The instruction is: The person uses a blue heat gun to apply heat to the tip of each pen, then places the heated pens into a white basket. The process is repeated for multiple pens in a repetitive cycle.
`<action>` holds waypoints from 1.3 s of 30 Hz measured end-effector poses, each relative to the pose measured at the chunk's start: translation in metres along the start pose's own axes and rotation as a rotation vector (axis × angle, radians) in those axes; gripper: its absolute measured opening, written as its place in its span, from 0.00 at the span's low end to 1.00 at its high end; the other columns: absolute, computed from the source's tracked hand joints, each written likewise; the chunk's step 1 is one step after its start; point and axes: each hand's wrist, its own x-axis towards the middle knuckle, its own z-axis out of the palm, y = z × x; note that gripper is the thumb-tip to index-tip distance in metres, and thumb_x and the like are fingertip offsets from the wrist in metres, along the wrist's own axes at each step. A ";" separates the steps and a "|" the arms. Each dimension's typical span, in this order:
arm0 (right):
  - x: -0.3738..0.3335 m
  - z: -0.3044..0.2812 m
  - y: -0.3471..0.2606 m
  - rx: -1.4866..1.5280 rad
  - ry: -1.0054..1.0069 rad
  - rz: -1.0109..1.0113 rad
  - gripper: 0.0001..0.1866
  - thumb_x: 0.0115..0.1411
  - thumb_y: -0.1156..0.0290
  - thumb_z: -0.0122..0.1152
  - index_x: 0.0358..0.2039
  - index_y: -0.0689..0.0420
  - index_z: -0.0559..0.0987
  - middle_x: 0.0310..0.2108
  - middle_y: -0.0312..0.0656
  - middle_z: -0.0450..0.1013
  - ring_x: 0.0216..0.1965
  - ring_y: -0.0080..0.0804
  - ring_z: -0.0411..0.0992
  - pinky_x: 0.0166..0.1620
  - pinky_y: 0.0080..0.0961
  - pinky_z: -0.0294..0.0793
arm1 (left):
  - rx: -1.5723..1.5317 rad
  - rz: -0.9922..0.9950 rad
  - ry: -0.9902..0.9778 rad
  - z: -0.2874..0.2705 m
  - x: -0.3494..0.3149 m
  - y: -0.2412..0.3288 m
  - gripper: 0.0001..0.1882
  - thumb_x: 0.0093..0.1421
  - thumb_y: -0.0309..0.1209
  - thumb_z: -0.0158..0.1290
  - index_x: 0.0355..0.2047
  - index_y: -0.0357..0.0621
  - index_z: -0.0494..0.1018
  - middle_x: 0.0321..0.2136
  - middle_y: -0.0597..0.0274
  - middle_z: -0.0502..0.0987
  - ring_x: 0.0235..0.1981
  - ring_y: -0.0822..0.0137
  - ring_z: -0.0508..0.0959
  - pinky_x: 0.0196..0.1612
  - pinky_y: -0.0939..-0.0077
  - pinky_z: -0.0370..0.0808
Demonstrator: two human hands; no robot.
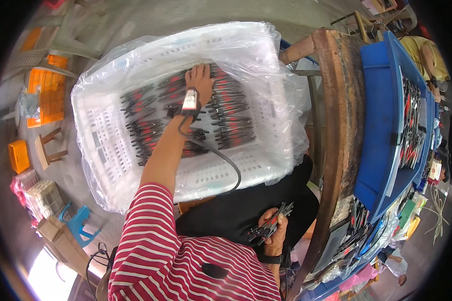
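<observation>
A large white perforated crate [266, 170], lined with clear plastic film [286, 110], holds rows of slim black-and-red pen-like pieces [233, 108]. My left hand [200, 85] reaches in palm down and rests on the rows near the far side. Its fingers look spread, though their tips are bent down and what lies beneath is hidden. A device with a white label [190, 99] is strapped at that wrist, with a grey cable trailing from it. Low at right, above my dark-clothed lap, my right hand [276, 232] is closed around a bundle of the same pieces [267, 228].
Along the right runs a wooden bench edge [342, 125] with a blue tray [379, 120] holding more black-and-red pieces. Orange crates [47, 95], a wooden stool [47, 148] and a blue stool [80, 226] stand on the left. Another person [432, 57] is at far right.
</observation>
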 end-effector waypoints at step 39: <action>0.001 0.005 0.003 0.043 0.000 -0.060 0.22 0.55 0.50 0.54 0.23 0.60 0.71 0.14 0.43 0.67 0.12 0.27 0.65 0.14 0.18 0.62 | -0.089 -0.048 0.063 -0.017 -0.027 -0.077 0.15 0.48 0.21 0.51 0.38 0.46 0.70 0.37 0.58 0.70 0.45 0.57 0.67 0.47 0.60 0.58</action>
